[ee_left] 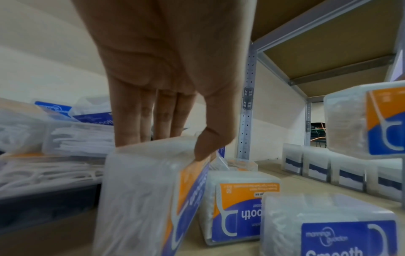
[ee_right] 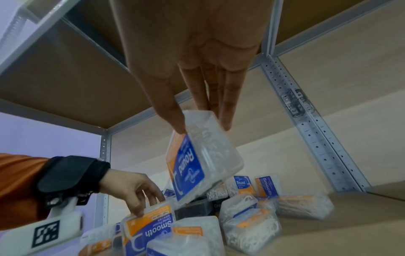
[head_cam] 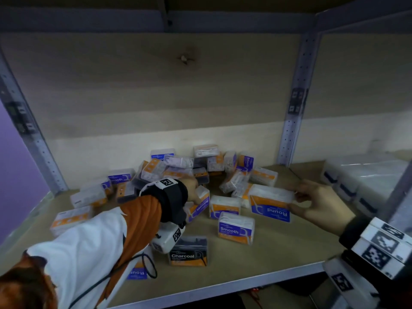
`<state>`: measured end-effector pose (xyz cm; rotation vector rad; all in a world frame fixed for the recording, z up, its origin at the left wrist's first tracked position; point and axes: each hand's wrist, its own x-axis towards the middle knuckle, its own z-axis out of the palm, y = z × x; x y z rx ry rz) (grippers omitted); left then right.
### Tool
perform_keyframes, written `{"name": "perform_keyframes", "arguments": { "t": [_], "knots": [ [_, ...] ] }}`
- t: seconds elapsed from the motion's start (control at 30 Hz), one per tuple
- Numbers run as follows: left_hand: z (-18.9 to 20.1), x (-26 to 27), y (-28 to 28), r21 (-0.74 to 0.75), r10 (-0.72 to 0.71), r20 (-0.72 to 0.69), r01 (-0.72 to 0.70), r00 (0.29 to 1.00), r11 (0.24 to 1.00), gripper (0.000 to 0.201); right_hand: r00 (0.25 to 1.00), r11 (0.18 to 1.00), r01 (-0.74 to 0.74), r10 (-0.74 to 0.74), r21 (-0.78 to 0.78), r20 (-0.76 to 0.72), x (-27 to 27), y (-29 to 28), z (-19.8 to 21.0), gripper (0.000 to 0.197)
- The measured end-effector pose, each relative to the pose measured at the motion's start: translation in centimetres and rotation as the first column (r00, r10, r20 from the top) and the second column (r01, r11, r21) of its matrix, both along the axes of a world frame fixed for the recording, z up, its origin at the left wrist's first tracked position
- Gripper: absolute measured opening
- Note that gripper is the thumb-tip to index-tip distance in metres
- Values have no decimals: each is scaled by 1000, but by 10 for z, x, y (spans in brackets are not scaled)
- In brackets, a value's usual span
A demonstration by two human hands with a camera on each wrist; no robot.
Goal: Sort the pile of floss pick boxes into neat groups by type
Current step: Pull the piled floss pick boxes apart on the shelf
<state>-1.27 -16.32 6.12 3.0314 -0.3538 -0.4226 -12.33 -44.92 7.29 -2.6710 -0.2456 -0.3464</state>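
A jumbled pile of clear floss pick boxes [head_cam: 189, 170] with orange-and-blue labels lies at the back of the wooden shelf [head_cam: 278, 248]. My left hand [head_cam: 197, 191] pinches the top of a tilted Smooth box [head_cam: 199, 205] at the pile's front, thumb on one face and fingers on the other [ee_left: 166, 147]; the box [ee_left: 149, 190] still touches the shelf. My right hand [head_cam: 294, 199] holds a Round box [head_cam: 270, 202] by its end above the shelf, right of the pile. In the right wrist view that Round box [ee_right: 197, 159] hangs from thumb and fingers [ee_right: 203, 128].
A Charcoal box [head_cam: 189, 253] and another Smooth box [head_cam: 236, 228] stand near the front. A row of clear boxes [head_cam: 356, 188] lines the right side beyond the metal post [head_cam: 294, 108]. More boxes lie at the left [head_cam: 71, 219]. An upper shelf hangs overhead.
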Motion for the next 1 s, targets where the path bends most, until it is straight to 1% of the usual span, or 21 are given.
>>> {"name": "perform_keyframes", "arguments": {
  "t": [0.1,0.33,0.5,0.67,0.77,0.9,1.0],
  "knots": [
    [-2,5,-5,31,16,-12,-15,1000,999,42,1000,1000,-24,24,-9,6,0,-1,-4,42],
    [-12,11,-12,104,19,-59,-13,998,995,46,999,999,-37,38,11,-19,3,4,-8,45],
    [-19,11,-13,139,-4,-83,16,997,990,47,998,999,-44,44,20,-34,3,10,-9,44],
    [-19,10,-11,182,-51,-93,67,994,981,49,997,998,-56,56,17,-57,5,17,-7,47],
    [-17,8,-4,183,-74,-96,90,993,979,48,996,998,-62,63,16,-60,8,26,-5,49],
    [-9,-4,16,167,-123,-95,138,988,976,39,993,994,-105,105,-6,-46,13,45,1,49],
    [-4,-20,39,178,-136,-120,156,983,972,42,988,988,-149,148,-34,-46,17,66,6,50]
  ]
}}
